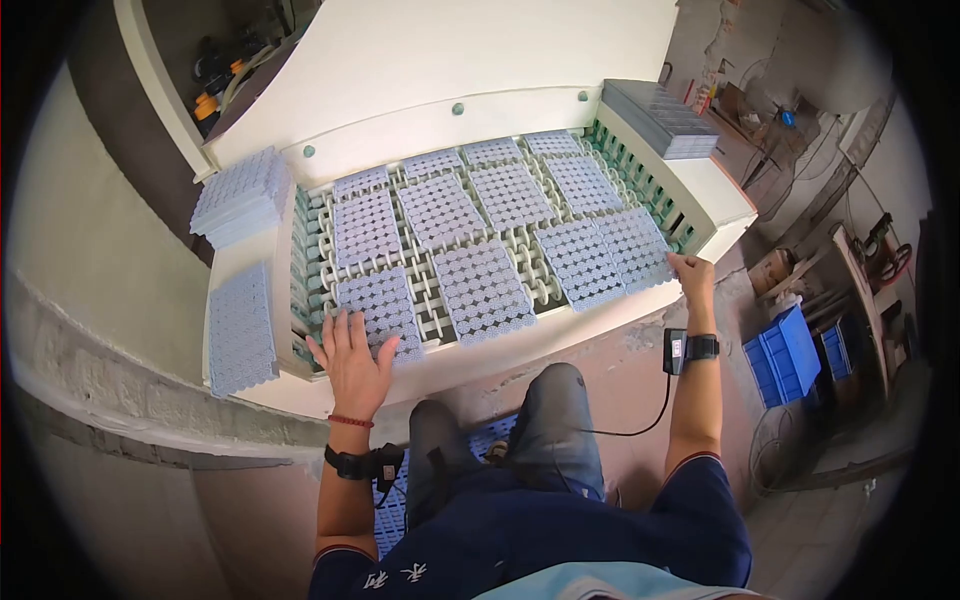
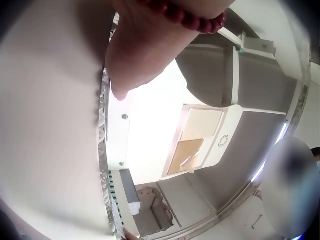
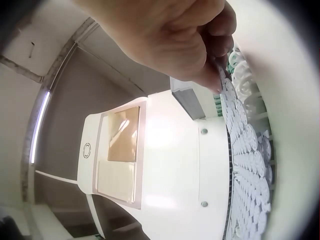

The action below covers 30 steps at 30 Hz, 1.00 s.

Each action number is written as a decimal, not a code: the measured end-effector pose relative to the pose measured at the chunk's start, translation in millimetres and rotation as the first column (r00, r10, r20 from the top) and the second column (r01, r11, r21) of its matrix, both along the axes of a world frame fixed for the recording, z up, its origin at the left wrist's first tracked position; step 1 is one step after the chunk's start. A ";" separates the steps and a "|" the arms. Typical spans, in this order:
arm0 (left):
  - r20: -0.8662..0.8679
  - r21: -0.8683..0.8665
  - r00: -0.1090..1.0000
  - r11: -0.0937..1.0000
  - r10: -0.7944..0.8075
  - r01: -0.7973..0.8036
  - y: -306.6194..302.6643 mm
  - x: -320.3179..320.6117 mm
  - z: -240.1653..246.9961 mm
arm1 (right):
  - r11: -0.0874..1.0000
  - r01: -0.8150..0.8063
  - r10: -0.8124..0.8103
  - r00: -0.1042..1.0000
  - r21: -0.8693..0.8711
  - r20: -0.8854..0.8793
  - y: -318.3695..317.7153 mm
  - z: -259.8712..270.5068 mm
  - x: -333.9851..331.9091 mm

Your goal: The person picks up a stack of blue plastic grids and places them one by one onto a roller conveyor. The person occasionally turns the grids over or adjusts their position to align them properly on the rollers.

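Rows of light blue-grey sheets patterned with small round cells lie on a roller conveyor [image 1: 422, 300] in the head view. My right hand [image 1: 694, 278] pinches the near right corner of the front-right sheet [image 1: 640, 245]. That sheet lies edge to edge with a neighbouring sheet [image 1: 580, 265]. In the right wrist view, the thumb and curled fingers of the right hand [image 3: 170, 40] grip the sheet's edge [image 3: 245, 150]. With fingers spread and straight, my left hand [image 1: 352, 365] lies over the near edge of the front-left sheet [image 1: 378, 300]. Its fingertips are mostly hidden in the left wrist view.
A stack of similar sheets [image 1: 240, 192] stands on the machine's left ledge, with another sheet [image 1: 240, 330] nearer. Dark grey flat pieces [image 1: 660, 115] are stacked on the right ledge. Behind the conveyor rises a white machine cover [image 1: 450, 60]. Blue crates [image 1: 782, 355] sit on the floor at right.
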<state>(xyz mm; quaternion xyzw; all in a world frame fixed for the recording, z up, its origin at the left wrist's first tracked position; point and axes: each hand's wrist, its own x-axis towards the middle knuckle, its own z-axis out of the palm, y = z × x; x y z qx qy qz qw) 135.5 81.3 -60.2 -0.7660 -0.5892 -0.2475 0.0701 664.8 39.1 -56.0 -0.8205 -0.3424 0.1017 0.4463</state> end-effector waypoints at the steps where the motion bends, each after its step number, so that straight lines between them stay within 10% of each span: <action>1: 0.006 -0.002 1.000 1.000 -0.003 0.003 -1.6 1.4 1.7 | 1.000 -0.001 0.001 0.998 0.007 0.058 0.8 -3.8 4.7; 5: 0.020 0.005 0.999 1.000 -0.025 0.025 -4.4 5.7 6.4 | 0.999 -0.028 0.015 0.942 0.034 0.336 -0.4 2.6 -13.1; 8: 0.019 0.001 0.997 0.997 -0.078 0.078 -6.9 7.4 5.5 | 0.930 -0.361 0.195 0.644 0.069 0.740 6.7 13.7 -70.5; 10: -0.016 0.003 0.993 0.993 -0.121 0.121 -7.5 11.6 5.0 | 0.788 -0.615 0.507 0.620 -0.030 0.598 4.4 29.7 -118.7; 13: -0.027 0.005 0.991 0.991 -0.133 0.133 -10.0 11.7 6.2 | 0.755 -0.640 0.516 0.443 -0.144 0.733 12.5 17.9 -154.2; 26: 0.372 0.237 0.912 0.968 -0.172 0.086 -67.7 -49.0 -0.9 | 0.733 -0.677 0.572 0.563 -0.064 0.597 27.0 34.3 -196.2; 28: 0.625 0.287 0.780 0.942 -0.045 -0.176 -80.6 -66.8 -3.5 | 0.653 -0.757 0.626 0.542 0.003 0.561 31.1 42.1 -219.4; 30: 0.923 0.277 0.350 0.906 -0.158 -0.321 -78.4 -80.6 -0.5 | 0.522 -0.851 0.772 0.502 0.061 0.390 30.9 52.6 -247.1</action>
